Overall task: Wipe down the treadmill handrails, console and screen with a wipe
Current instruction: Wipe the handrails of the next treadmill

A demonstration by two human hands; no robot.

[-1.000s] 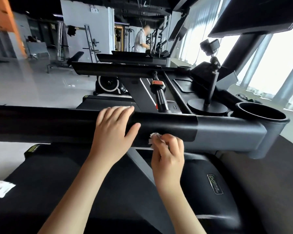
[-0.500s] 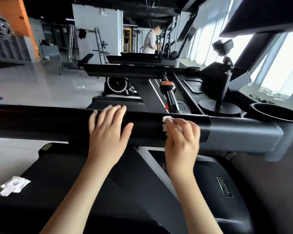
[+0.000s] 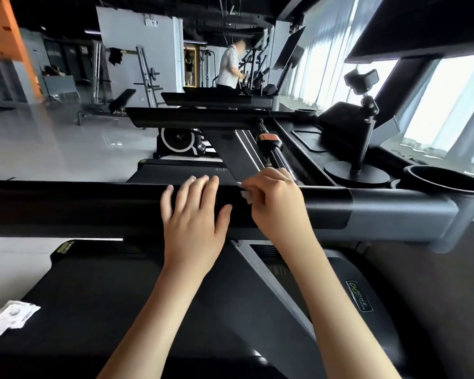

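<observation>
A thick black handrail (image 3: 93, 206) runs across the view and joins a grey section (image 3: 394, 214) on the right. My left hand (image 3: 195, 220) lies flat on the rail with straight fingers over its top. Right beside it, my right hand (image 3: 277, 203) holds a small white wipe (image 3: 246, 193) against the rail's upper face; most of the wipe is hidden under the fingers. The console (image 3: 340, 132) and the dark screen (image 3: 411, 26) are further back on the right.
A round cup holder (image 3: 446, 184) sits at the rail's right end, and a phone-mount stand (image 3: 361, 138) rises from the console. A torn white wrapper (image 3: 10, 317) lies on the treadmill deck (image 3: 107, 310) at lower left. A person stands at a far machine (image 3: 229, 68).
My right hand with the wipe has climbed from the rail's lower edge to its top and slid left toward my left hand. My left hand has stayed on the rail.
</observation>
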